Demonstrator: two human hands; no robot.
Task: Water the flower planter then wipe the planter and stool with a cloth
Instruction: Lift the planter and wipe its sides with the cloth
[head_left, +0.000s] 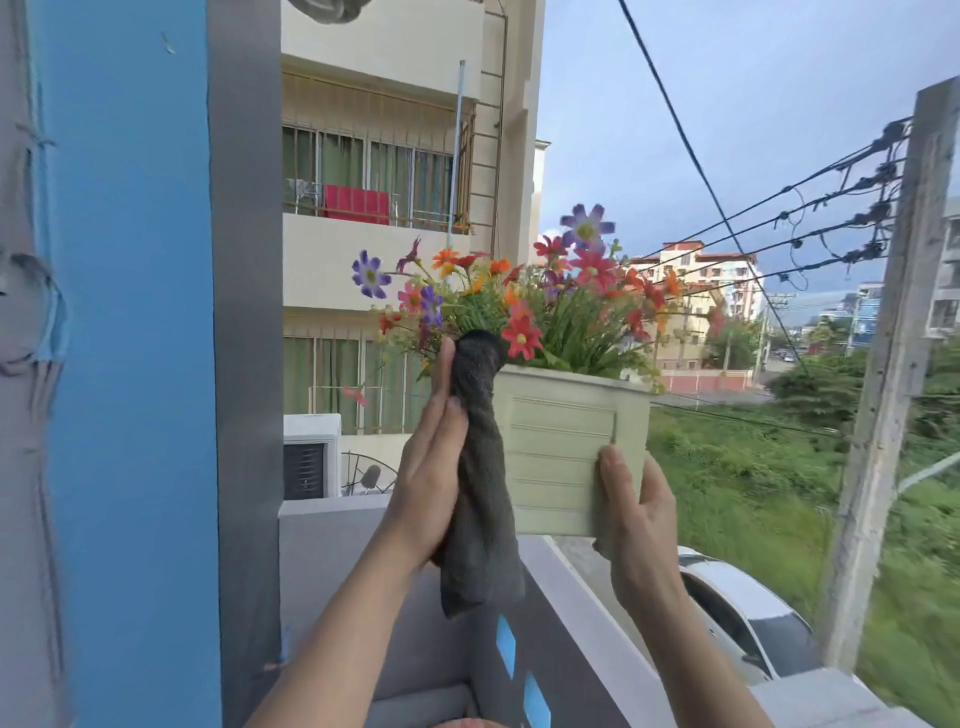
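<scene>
Head view: two hands (431, 467), one planter (566, 447), one cloth (480, 499).

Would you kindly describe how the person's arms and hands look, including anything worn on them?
Both forearms are bare up to the picture's lower edge: no sleeves, gloves or watch show. The left hand and right hand carry no visible rings or bracelets, and no markings can be seen on either.

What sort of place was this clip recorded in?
Probably an upper-floor balcony in a residential area: a low grey parapet wall, a neighbouring apartment block opposite, and a parked car below.
</scene>
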